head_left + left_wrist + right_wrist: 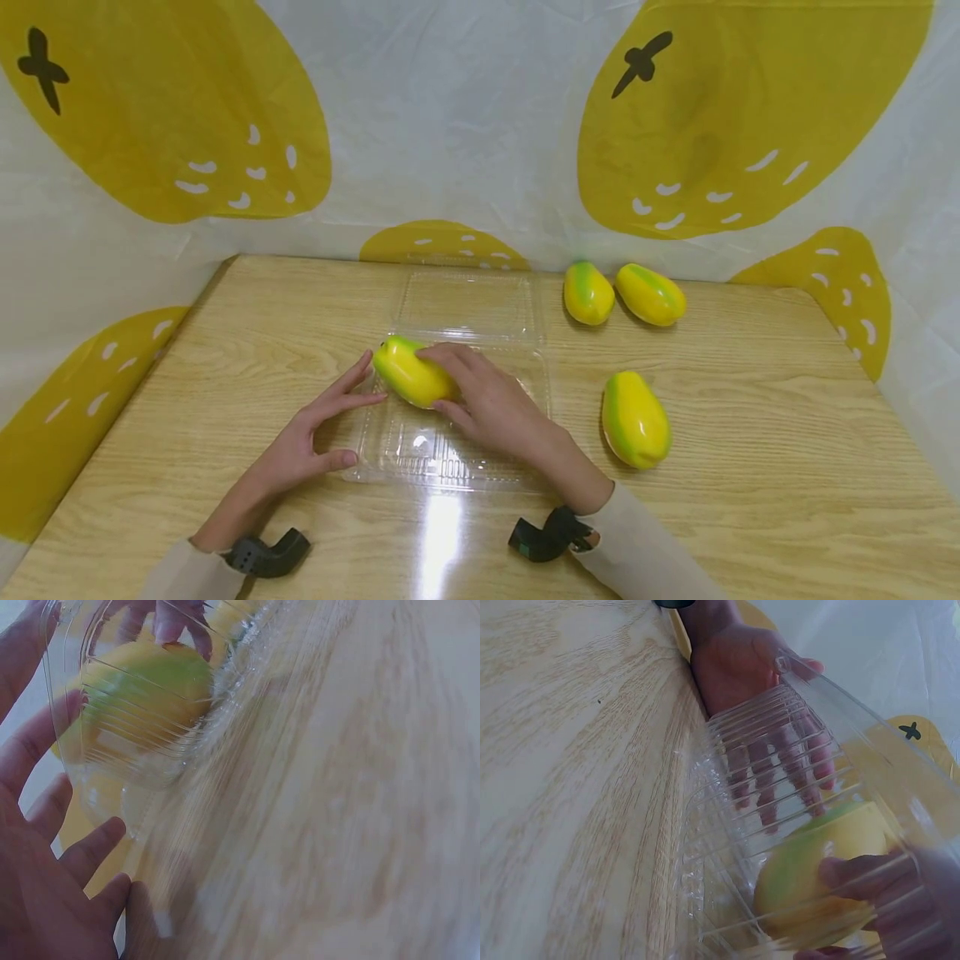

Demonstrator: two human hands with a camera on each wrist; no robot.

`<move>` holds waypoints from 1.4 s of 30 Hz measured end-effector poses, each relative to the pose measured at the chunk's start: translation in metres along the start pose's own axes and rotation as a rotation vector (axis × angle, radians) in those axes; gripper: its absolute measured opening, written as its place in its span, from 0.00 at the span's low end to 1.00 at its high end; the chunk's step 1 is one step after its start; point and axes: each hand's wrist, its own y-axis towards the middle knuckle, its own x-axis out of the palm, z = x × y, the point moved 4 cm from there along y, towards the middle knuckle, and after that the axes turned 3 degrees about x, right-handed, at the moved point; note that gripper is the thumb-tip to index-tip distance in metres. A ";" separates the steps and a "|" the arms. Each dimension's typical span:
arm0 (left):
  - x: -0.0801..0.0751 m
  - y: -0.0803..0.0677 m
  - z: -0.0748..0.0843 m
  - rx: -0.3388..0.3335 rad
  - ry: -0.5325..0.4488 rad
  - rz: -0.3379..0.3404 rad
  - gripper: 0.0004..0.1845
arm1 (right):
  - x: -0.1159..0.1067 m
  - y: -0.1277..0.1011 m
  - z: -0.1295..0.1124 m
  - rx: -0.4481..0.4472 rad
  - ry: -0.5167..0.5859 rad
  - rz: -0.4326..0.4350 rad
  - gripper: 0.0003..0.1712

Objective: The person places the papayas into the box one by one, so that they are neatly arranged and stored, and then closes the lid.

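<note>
Mango in clear tray, mid-bench.
Your right hand (491, 408) grips the mango (411, 373) inside the clear tray (450, 467); your left hand (311, 433), fingers straight, rests against the tray's left edge.

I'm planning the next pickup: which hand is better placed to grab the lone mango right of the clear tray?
Right, probably. The lone mango lies beside the right hand, though that hand grips a mango in the clear tray. The left hand steadies the tray's far side.

No legible text, labels, brands or numbers in any view — the backdrop cloth (465, 125) carries only printed yellow fruit shapes with black stem marks, no lettering.
</note>
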 end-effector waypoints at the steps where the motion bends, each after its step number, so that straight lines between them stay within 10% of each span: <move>1: 0.000 0.000 0.000 -0.004 0.000 0.001 0.34 | 0.000 0.000 0.000 -0.002 -0.002 -0.001 0.36; 42: 0.001 -0.001 -0.001 0.014 0.007 -0.002 0.34 | -0.008 0.001 -0.001 0.010 -0.033 -0.006 0.39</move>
